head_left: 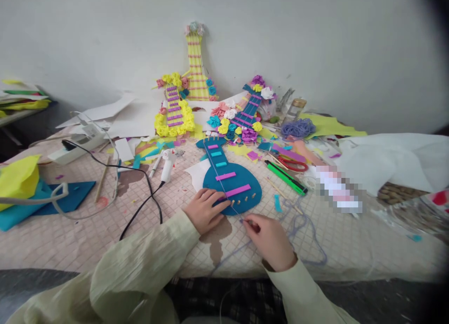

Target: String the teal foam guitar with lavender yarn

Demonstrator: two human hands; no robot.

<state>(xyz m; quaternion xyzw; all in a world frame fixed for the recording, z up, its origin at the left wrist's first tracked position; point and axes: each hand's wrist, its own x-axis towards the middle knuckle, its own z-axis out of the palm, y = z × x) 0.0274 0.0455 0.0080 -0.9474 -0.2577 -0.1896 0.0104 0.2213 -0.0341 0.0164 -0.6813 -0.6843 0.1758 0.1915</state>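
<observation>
A dark blue guitar-shaped cutout lies at the middle of the table, with purple and light blue strips across it and small pegs at both ends. My left hand rests flat on its lower left part, fingers stretched out. One strand of purple yarn runs from the top pegs down the cutout, past the fingers of my left hand. Just below the cutout, my right hand pinches this yarn between thumb and finger and holds it taut. Loose yarn trails over the table around my right hand.
A white glue gun with a black cord lies to the left. Decorated paper guitars lean at the back. To the right are a green cutter, red-handled scissors and a yarn bundle. A power strip sits at left.
</observation>
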